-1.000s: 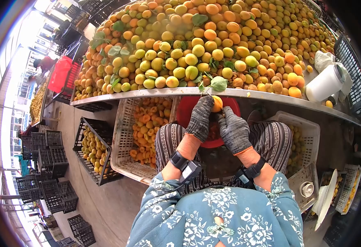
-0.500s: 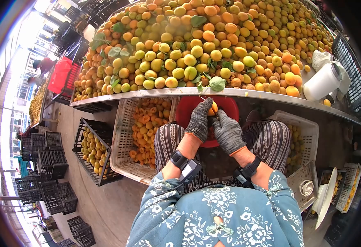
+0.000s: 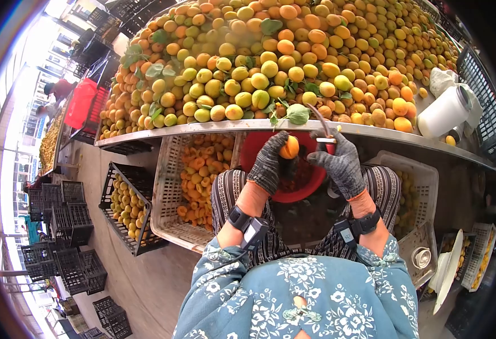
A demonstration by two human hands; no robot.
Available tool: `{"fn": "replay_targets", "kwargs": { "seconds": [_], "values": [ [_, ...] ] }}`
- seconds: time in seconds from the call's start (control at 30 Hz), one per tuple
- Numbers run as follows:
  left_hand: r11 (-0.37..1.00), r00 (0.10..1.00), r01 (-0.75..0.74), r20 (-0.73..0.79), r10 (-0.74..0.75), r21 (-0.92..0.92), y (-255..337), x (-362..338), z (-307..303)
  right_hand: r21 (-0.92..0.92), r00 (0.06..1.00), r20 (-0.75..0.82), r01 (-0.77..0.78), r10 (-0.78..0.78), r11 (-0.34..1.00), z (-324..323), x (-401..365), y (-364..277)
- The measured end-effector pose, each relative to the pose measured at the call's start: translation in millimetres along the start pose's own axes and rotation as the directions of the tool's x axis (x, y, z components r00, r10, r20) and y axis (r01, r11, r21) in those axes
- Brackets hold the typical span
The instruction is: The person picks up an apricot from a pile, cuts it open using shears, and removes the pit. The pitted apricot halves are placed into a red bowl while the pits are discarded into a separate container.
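Note:
My left hand (image 3: 270, 162), in a dark grey knitted glove, is closed around an orange apricot (image 3: 289, 148). A seam or cut line seems to run down the fruit. In my right hand (image 3: 343, 164), gloved the same way, is a knife (image 3: 330, 147) with a red handle; its thin curved blade points up toward the table edge. Below and between the hands stands a red basin (image 3: 299, 196) with dark bits inside. Left of my knee, a pale plastic crate (image 3: 166, 195) holds many opened apricot halves (image 3: 200, 181).
A big heap of apricots (image 3: 225, 73) covers the metal-edged table (image 3: 203, 128) ahead. A white jug (image 3: 443, 113) lies at its right end. A black crate (image 3: 138, 243) of whole fruit stands left; another pale crate (image 3: 426, 175) is by my right knee.
My hands have drawn apart. The right one moved right with the knife, whose blade now shows upright; the left one still holds the apricot, now more exposed.

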State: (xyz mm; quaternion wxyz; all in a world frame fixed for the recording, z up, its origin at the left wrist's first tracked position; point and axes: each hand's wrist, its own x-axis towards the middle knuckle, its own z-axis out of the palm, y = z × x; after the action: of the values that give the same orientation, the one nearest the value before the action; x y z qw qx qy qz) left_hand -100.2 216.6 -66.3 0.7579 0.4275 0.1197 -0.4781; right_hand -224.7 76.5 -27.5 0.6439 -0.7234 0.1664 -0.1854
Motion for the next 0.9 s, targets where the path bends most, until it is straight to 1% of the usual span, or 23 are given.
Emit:
{"fn": "replay_targets", "kwargs": {
  "seconds": [0.03, 0.07, 0.13, 0.17, 0.2, 0.23, 0.27, 0.3, 0.33, 0.37, 0.4, 0.47, 0.5, 0.53, 0.57, 0.6, 0.67, 0.7, 0.73, 0.77, 0.8, 0.87, 0.9],
  "values": [
    [0.996, 0.998, -0.033, 0.051, 0.038, -0.083, -8, 0, 5, 0.011, 1.0, 0.024, -0.002, 0.002, 1.0, 4, 1, -8],
    [0.996, 0.998, -0.03, 0.051, 0.034, -0.084, -10, -1, 4, 0.01, 1.0, 0.022, -0.005, 0.005, 1.0, 8, 4, -8],
    [0.998, 0.967, 0.055, 0.25, -0.055, 0.006, -11, -4, 4, 0.037, 0.99, 0.062, 0.124, -0.126, 0.992, 15, 8, -6],
    [0.999, 0.978, 0.029, 0.207, -0.036, 0.037, -14, -7, 6, 0.006, 0.989, 0.104, 0.108, -0.108, 0.994, 16, 8, -5],
    [0.999, 0.977, 0.031, 0.208, -0.038, 0.036, -14, -9, 8, 0.004, 0.989, 0.103, 0.107, -0.107, 0.994, 16, 7, -2],
    [0.999, 0.964, 0.032, 0.262, -0.036, 0.02, -14, -10, 9, 0.193, 0.99, 0.137, -0.046, 0.019, 0.98, 17, 5, 1],
    [0.999, 0.949, 0.032, 0.315, -0.032, 0.003, -13, -12, 11, 0.368, 0.972, 0.193, -0.199, 0.135, 0.908, 17, 3, 3],
    [0.999, 0.948, 0.032, 0.316, -0.03, 0.0, -12, -16, 17, 0.413, 0.982, 0.149, -0.167, 0.114, 0.896, 18, 4, 1],
    [1.0, 0.939, 0.009, 0.344, -0.018, 0.028, -9, -22, 23, 0.411, 0.982, 0.15, -0.167, 0.114, 0.896, 18, 3, 1],
    [0.998, 0.929, -0.016, 0.371, -0.006, 0.057, -8, -25, 26, 0.506, 0.981, 0.134, -0.19, 0.14, 0.841, 19, 2, 1],
    [0.998, 0.928, -0.02, 0.372, -0.002, 0.056, -10, -23, 23, 0.596, 0.979, 0.123, -0.206, 0.165, 0.776, 19, 1, 0],
    [0.998, 0.967, 0.025, 0.251, -0.038, 0.056, -19, -15, 13, 0.641, 0.981, 0.107, -0.19, 0.159, 0.743, 21, -2, -3],
    [0.998, 0.967, 0.025, 0.252, -0.038, 0.056, -20, -15, 12, 0.685, 0.984, 0.089, -0.174, 0.157, 0.707, 21, -4, -4],
    [0.995, 0.961, 0.094, 0.261, -0.097, 0.023, -20, -14, 11, 0.685, 0.984, 0.088, -0.174, 0.157, 0.707, 21, -4, -3],
    [0.987, 0.95, 0.163, 0.272, -0.154, -0.01, -21, -13, 10, 0.721, 0.984, 0.084, -0.167, 0.155, 0.672, 22, -4, -2],
    [0.987, 0.95, 0.163, 0.272, -0.155, -0.01, -21, -12, 6, 0.755, 0.985, 0.079, -0.16, 0.153, 0.636, 22, -4, -1],
    [0.967, 0.886, 0.255, 0.402, -0.231, -0.006, -21, -10, -1, 0.756, 0.984, 0.091, -0.167, 0.151, 0.633, 20, -4, 8],
    [0.967, 0.886, 0.255, 0.403, -0.231, -0.005, -20, -13, 3, 0.757, 0.984, 0.103, -0.174, 0.148, 0.63, 19, -4, 10],
    [0.965, 0.902, 0.257, 0.372, -0.22, -0.054, -19, -18, 9, 0.757, 0.984, 0.103, -0.173, 0.147, 0.63, 18, -3, 11],
    [0.961, 0.917, 0.257, 0.34, -0.209, -0.102, -19, -21, 13, 0.804, 0.979, 0.13, -0.198, 0.16, 0.56, 17, -2, 11],
    [0.961, 0.917, 0.257, 0.34, -0.21, -0.101, -19, -20, 12, 0.845, 0.973, 0.158, -0.222, 0.17, 0.486, 17, -1, 10],
    [0.936, 0.915, 0.278, 0.355, -0.19, -0.216, -20, -17, 11, 0.865, 0.978, 0.135, -0.196, 0.161, 0.463, 19, -1, 6],
    [0.936, 0.915, 0.279, 0.355, -0.191, -0.215, -20, -17, 13, 0.882, 0.982, 0.113, -0.169, 0.151, 0.44, 19, -1, 4]
  ]
}}
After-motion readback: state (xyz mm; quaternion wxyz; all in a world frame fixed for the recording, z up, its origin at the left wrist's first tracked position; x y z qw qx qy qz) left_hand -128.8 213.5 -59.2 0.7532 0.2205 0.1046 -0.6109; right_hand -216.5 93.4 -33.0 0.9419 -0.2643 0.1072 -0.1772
